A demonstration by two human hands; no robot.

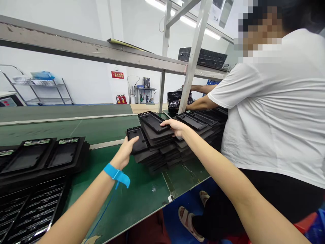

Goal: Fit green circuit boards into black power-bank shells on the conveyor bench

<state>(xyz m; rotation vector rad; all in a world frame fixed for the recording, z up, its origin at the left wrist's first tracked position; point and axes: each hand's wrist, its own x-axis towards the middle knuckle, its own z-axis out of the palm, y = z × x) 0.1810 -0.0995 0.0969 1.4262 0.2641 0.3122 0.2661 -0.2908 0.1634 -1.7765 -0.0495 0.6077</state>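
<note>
My left hand (125, 151), with a blue strap on its wrist, grips the near edge of a black rectangular shell (137, 140), thumb on top. My right hand (173, 126) pinches the right corner of another black shell (153, 121), which tops a stack of dark sheets (159, 144). Both shells lie face up, side by side, the right one slightly higher and farther off. Fingers under each shell are hidden. More black shells (192, 121) lie on layered sheets just right of my right hand.
Black shells with green strips (63, 152) and a dark slotted tray (33, 206) occupy the left of the green table (132, 189). A metal post (194, 54) rises behind the stacks. At right, a person in a white shirt (274, 112) handles a black tray (175, 100).
</note>
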